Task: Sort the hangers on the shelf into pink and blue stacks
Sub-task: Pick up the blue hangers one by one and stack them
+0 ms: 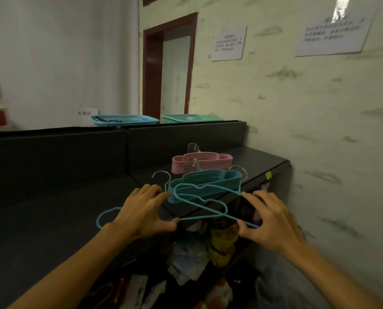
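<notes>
**Two hands holding loose blue hangers in front of the blue stack**

Nearest the camera, two bare forearms enter from the lower corners and converge on the dark shelf [52, 219]. The left hand [141, 210] lies palm down, just left of the blue stack [205, 182], its thumb and fingers pinched on a loose blue hanger [105, 216] whose curved end juts out to the hand's left; a metal hook [162, 177] rises just above the fingers. The right hand [268, 217], just right of the blue stack and past the shelf's front edge, is closed on the thin straight bar of a second blue hanger [199, 194], thumb beneath and fingers above. (The two loose hangers cross between the hands, so which bar belongs to which is hard to tell.) The second hanger's scalloped outline leans against the front of the blue stack.

The blue stack rests on the shelf close to its right end. Directly behind it, touching or nearly so, sits the pink stack [202, 161], with its bunched metal hooks standing up on top. Below the blue stack, under the shelf edge, lies a jumble of bags and packets [208, 253]. Well behind the blue stack, beyond a raised dark back panel, are a blue tray [123, 120] and a green tray [188, 118], side by side.
</notes>
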